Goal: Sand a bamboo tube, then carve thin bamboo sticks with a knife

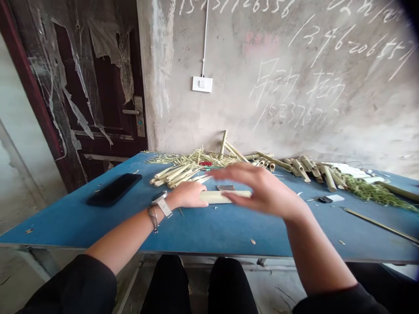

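A pale bamboo tube [216,197] lies crosswise over the blue table. My left hand [189,194], with a watch [163,204] and a bracelet at its wrist, is closed round the tube's left end. Over the right end hovers my right hand [262,188], slightly blurred, its fingers spread and pointing left; whether it touches the tube is unclear. Just behind the tube is a small dark flat block [225,187]. A bundle of split bamboo pieces [178,174] rests behind my left hand.
A black phone [114,189] is at the left of the blue table [209,235]. Thin shavings [196,156] and cut bamboo tubes [301,168] line the wall side. Green shavings [376,192], a dark-and-white object [330,199] and a thin stick [379,223] are at the right.
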`<state>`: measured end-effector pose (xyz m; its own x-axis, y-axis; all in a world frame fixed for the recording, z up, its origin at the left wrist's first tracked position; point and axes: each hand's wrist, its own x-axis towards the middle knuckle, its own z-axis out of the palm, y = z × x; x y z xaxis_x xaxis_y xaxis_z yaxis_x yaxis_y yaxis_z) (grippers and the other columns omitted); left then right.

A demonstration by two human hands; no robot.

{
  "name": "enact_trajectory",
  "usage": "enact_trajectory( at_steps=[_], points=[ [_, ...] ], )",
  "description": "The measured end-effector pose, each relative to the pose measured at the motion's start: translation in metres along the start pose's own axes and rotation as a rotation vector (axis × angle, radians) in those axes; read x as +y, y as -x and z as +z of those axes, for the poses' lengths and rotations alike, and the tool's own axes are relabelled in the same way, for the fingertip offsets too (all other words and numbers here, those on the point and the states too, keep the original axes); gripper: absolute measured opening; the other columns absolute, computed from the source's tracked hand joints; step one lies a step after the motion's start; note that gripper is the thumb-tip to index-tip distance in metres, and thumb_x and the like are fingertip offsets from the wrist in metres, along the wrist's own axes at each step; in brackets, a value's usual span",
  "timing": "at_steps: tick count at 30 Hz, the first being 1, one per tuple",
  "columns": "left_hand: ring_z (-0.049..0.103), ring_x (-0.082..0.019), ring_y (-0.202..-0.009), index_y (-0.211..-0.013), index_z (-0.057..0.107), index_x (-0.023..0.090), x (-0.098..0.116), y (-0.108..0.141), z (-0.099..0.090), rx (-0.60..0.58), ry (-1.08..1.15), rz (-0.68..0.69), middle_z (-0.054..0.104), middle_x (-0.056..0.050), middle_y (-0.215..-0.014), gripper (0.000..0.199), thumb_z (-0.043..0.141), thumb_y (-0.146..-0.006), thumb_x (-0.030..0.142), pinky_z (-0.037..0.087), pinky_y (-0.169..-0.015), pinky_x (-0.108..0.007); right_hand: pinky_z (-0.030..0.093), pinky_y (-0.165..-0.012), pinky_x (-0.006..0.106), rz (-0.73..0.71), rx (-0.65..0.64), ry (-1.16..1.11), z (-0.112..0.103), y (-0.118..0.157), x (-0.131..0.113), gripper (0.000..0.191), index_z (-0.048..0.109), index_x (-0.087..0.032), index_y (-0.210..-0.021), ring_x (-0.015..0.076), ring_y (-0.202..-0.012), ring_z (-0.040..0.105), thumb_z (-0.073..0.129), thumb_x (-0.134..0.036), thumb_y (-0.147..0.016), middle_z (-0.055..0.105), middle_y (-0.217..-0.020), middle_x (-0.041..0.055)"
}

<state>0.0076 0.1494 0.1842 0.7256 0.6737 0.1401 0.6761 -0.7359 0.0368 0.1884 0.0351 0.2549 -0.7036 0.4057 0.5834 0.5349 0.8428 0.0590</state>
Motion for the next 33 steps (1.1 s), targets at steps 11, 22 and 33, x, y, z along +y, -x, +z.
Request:
enact_trajectory(
  at_steps=[11, 22, 33],
  points=[
    [0.059, -0.017, -0.092, -0.117, 0.047, 0.025, -0.003, 0.021, -0.026, 0.288, 0.462, 0.173, 0.058, -0.004, -0.113, 0.045, 0.056, -0.078, 0.045, 0.049, -0.075, -0.029, 0.042, -0.085, 0.04, 0.302, -0.244, -0.008, 0.072, 0.043, 0.114, 0.027, 0.059, -0.022, -0.095, 0.0218, -0.089, 0.058, 0.062, -0.014, -0.069, 0.064, -0.094, 0.0036],
    [0.054, -0.015, -0.088, -0.098, 0.052, 0.017, 0.01, 0.025, -0.02, 1.125, -0.093, 0.638, 0.053, -0.006, -0.096, 0.026, 0.058, -0.081, 0.035, 0.052, -0.076, -0.031, 0.045, -0.08, 0.034, 0.312, 0.161, -0.36, 0.077, 0.039, 0.116, 0.033, 0.052, -0.02, -0.107, 0.0205, -0.094, 0.055, 0.059, -0.018, -0.075, 0.058, -0.104, 0.0057],
    [0.059, -0.013, -0.077, -0.088, 0.055, 0.021, 0.016, 0.026, -0.02, 1.152, -0.169, 0.656, 0.058, -0.004, -0.09, 0.012, 0.053, -0.083, 0.032, 0.054, -0.066, -0.027, 0.044, -0.084, 0.035, 0.278, 0.204, -0.384, 0.088, 0.037, 0.113, 0.03, 0.053, -0.022, -0.106, 0.0204, -0.098, 0.055, 0.058, -0.023, -0.076, 0.057, -0.105, 0.0058]
  ],
)
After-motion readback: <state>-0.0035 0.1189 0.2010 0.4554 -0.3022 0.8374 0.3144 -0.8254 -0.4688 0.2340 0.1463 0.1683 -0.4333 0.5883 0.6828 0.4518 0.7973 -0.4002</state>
